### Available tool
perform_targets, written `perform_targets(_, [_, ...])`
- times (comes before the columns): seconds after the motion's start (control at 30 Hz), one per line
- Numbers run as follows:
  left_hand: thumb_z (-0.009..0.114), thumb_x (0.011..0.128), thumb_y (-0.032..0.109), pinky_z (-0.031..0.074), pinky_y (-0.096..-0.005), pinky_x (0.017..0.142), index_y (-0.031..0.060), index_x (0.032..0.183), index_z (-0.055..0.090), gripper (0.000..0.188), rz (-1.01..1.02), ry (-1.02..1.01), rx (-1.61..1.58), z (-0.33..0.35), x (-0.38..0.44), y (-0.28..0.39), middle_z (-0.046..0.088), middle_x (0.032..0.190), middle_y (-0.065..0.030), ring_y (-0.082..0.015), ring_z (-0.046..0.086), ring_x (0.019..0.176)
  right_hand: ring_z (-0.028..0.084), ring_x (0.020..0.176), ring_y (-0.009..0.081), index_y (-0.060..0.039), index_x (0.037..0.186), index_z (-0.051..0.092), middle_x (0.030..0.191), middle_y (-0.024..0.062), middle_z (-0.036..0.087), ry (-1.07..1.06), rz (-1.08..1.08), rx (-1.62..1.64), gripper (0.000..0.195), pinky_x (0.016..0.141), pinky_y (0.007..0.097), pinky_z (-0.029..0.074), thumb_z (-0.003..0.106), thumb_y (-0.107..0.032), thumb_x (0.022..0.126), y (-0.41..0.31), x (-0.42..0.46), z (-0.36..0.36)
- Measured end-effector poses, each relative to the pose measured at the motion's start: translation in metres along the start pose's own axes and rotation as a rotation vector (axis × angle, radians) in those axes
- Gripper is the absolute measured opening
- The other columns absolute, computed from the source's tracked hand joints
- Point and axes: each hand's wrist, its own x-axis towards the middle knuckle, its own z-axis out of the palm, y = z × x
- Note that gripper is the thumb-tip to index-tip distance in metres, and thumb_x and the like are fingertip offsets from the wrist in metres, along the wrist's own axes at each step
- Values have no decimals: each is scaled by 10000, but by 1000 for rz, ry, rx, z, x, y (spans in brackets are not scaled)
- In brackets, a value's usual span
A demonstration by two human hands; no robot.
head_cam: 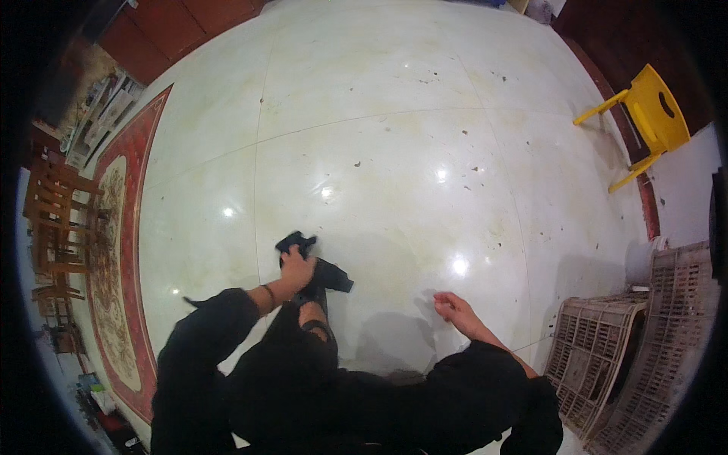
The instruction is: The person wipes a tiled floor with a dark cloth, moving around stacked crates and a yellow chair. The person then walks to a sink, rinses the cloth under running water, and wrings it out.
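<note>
A black, soft-looking item [293,242] is in my left hand [298,266], low over the floor at the left of centre; its exact kind is unclear. Just right of that hand lies a black shoe-like thing [334,276], pointing to the right. Bare skin with a dark band [311,315] shows below it, between dark clothing; whether this is an ankle cannot be told. My right hand [453,311] hangs over the pale floor at the right, fingers loosely bent, holding nothing. Both arms have black sleeves, and a dark band circles my left wrist.
A red patterned rug [133,227] lies on the left, with wooden chairs [62,227] at its far side. A yellow chair [648,119] stands at the upper right. Dirty plastic crates [597,335] stand at the lower right. Small bits of debris dot the tiled floor [387,187].
</note>
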Motion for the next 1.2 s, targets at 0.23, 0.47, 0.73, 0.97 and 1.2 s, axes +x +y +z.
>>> perform_targets(0.23, [609,789,212,484,-490,867,-15,1151,519,437,441,-100,-29,108,36,114,489,1172,-212,-443,504,1087,580,917,139,-69,1255,553,1066,52,633,59,-40,-179,388,815,298,480,594,-275,929,-34,-16,22])
perform_targets(0.47, [693,815,119,507,-345,782,-11,1205,506,452,315,-542,-1155,20,83,151,622,1048,-107,-195,603,917,631,860,211,-82,1236,541,1042,111,648,21,-94,-283,336,797,332,503,551,-250,945,-111,-55,59])
perform_targets(0.73, [685,782,319,434,-435,968,49,1304,496,617,334,115,-272,-27,135,-64,506,1221,-278,-392,524,1103,642,776,228,-105,1280,483,889,106,655,-74,-141,-556,350,761,355,504,523,-207,947,-211,-70,104])
perform_targets(0.97, [682,792,287,476,-445,899,61,1245,536,526,664,67,150,53,84,28,571,1083,-232,-379,543,1044,492,612,117,-72,1274,497,749,32,558,-155,-342,-645,313,612,271,442,507,-176,979,-268,-38,119])
perform_targets(1.2, [593,886,178,496,-352,810,37,1123,593,275,479,-394,-841,8,50,131,638,984,-97,-232,616,948,576,1028,208,-126,1376,418,1182,143,559,165,-567,-677,593,857,348,477,657,-345,880,-222,39,60])
